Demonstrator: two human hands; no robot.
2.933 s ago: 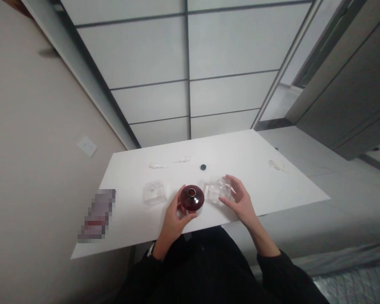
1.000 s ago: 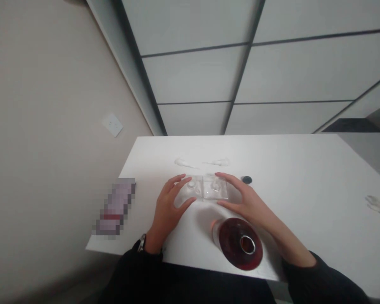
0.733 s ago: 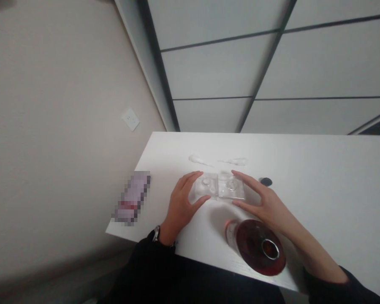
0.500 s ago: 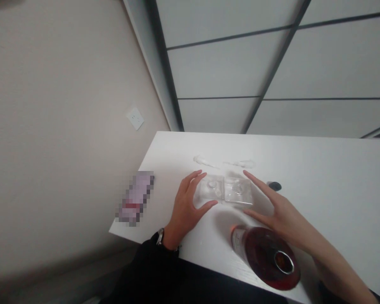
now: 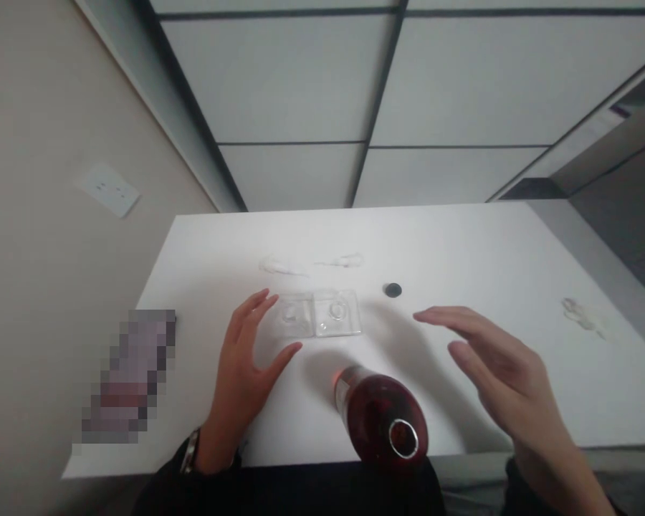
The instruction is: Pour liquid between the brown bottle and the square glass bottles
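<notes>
The left hand point(image 5: 241, 376), fingers spread, curves beside the boxes point(image 5: 314, 315) at eleven o'clock from the bottle point(image 5: 373, 408), and the right hand point(image 5: 508, 376) hangs empty at two o'clock, where a low inward sweep could topple it.

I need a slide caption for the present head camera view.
Left hand curved beside two clear containers, right hand open, red bottle between the hands.

The light is dim, but the table point(image 5: 462, 251) looks bright. Soft shadows lie left and right of the red bottle point(image 5: 373, 408). The clear boxes point(image 5: 337, 324) look faint, the wall socket point(image 5: 110, 190) blurry. Squares hide a pinkish thing point(image 5: 126, 376) at left.
</notes>
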